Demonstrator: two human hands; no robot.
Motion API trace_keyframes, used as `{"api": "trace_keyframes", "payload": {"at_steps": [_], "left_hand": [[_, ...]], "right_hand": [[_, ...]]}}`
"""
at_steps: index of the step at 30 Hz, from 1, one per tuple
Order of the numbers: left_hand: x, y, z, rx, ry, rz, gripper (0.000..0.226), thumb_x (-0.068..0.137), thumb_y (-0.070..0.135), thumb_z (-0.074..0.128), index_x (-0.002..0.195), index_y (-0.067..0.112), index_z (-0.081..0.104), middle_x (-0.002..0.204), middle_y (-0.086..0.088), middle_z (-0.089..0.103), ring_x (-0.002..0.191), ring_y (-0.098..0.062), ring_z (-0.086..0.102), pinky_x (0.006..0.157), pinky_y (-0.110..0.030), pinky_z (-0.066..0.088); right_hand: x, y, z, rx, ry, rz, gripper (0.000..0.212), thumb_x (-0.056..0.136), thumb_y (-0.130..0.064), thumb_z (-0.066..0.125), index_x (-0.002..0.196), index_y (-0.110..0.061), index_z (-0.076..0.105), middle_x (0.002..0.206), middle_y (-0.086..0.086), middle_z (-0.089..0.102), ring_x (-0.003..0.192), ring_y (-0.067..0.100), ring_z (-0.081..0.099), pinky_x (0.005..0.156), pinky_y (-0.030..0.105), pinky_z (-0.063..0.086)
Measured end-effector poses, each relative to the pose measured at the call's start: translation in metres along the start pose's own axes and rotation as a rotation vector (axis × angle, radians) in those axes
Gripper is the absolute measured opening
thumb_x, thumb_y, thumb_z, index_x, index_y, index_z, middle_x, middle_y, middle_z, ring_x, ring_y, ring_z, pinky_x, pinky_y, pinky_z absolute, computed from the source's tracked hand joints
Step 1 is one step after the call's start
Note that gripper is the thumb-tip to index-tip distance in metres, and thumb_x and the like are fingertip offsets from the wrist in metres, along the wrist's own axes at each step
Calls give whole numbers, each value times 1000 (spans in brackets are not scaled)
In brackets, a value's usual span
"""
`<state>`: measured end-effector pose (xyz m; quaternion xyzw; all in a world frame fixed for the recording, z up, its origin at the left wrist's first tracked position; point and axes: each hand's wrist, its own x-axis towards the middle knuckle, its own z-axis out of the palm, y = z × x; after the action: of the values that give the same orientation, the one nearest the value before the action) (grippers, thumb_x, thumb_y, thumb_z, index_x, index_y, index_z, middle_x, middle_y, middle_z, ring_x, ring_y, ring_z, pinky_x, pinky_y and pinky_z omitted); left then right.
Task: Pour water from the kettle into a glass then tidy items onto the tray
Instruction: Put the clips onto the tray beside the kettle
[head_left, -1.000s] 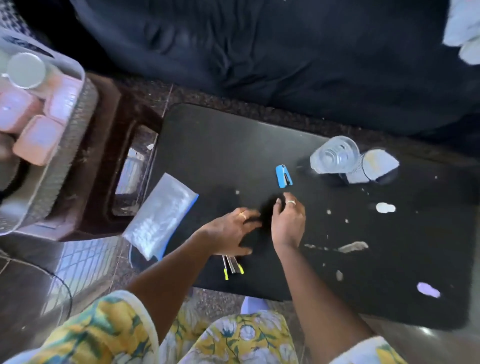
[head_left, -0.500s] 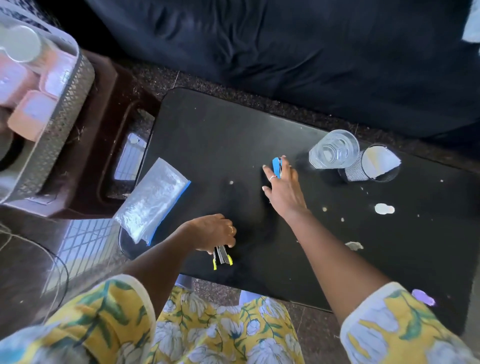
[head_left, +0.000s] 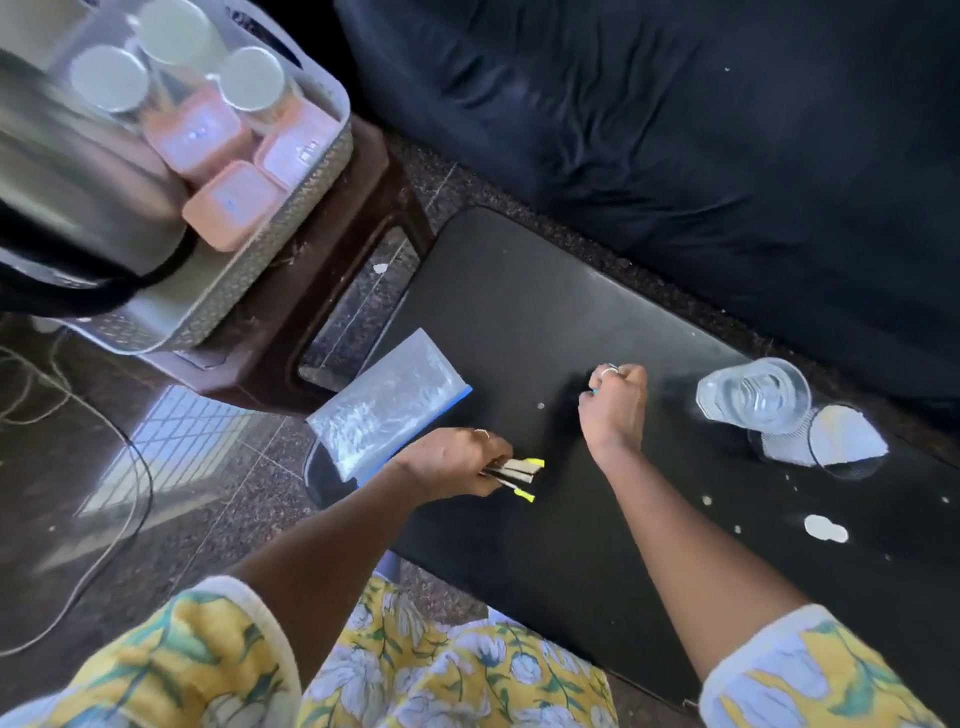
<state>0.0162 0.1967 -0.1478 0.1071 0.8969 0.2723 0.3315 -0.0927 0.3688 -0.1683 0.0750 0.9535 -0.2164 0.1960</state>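
My left hand (head_left: 452, 462) grips a small bundle of grey markers with yellow tips (head_left: 517, 475) just above the black table (head_left: 545, 312). Farther right, my right hand (head_left: 615, 405) is curled round a small blue stapler, of which only slivers of blue show between the fingers. A clear glass (head_left: 753, 397) holding water stands at the table's right. The steel kettle (head_left: 67, 171) sits in the grey tray (head_left: 270, 270) at the upper left.
A clear zip bag with a blue edge (head_left: 384, 410) lies on the table's left end. A mesh cup with white paper (head_left: 826, 441) stands beside the glass. Pink boxes (head_left: 234, 205) and lidded jars fill the tray, which rests on a brown stool (head_left: 332, 270). A cable runs across the floor at left.
My right hand closed round the blue stapler and lifted it off the table. My left hand kept the markers. The view swung left, bringing the tray and kettle in.
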Motion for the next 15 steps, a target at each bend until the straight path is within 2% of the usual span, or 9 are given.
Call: {"api": "trace_keyframes", "payload": {"at_steps": [3, 6, 9, 12, 15], "left_hand": [[-11, -13, -21, -102, 154, -91, 23, 83, 30, 59, 102, 16, 58, 99, -2, 64, 89, -23, 62, 77, -35, 50], [-28, -31, -49, -185, 298, -183, 25, 83, 29, 61, 105, 17, 60, 101, -2, 66, 94, -22, 61, 79, -32, 48], [-53, -54, -80, -289, 459, -273, 29, 80, 27, 64, 107, 17, 61, 101, -3, 66, 95, -23, 62, 83, -35, 50], [-81, -73, -110, -294, 685, -324, 28, 78, 25, 68, 104, 15, 63, 100, -4, 68, 93, -24, 63, 81, -36, 50], [-109, -91, -136, -316, 953, -420, 26, 77, 21, 72, 101, 11, 66, 98, -7, 71, 91, -26, 64, 81, -35, 50]], "right_hand": [[-5, -49, 5, 72, 16, -90, 24, 78, 5, 46, 71, -18, 42, 106, 2, 46, 88, 27, 53, 73, 37, 48], [-13, -105, 6, 122, -12, -223, 18, 79, 3, 50, 74, -14, 49, 107, 1, 42, 95, 29, 54, 81, 41, 49], [-20, -157, 9, 137, -8, -332, 10, 80, 2, 55, 82, -6, 60, 113, 6, 45, 93, 23, 52, 84, 32, 46], [-32, -208, 8, 213, -32, -434, 11, 78, 2, 60, 85, -4, 66, 111, 9, 50, 85, 12, 46, 79, 14, 36], [-44, -257, 9, 282, -47, -529, 14, 74, 0, 67, 85, -6, 71, 105, 15, 59, 88, 19, 54, 77, 9, 31]]}}
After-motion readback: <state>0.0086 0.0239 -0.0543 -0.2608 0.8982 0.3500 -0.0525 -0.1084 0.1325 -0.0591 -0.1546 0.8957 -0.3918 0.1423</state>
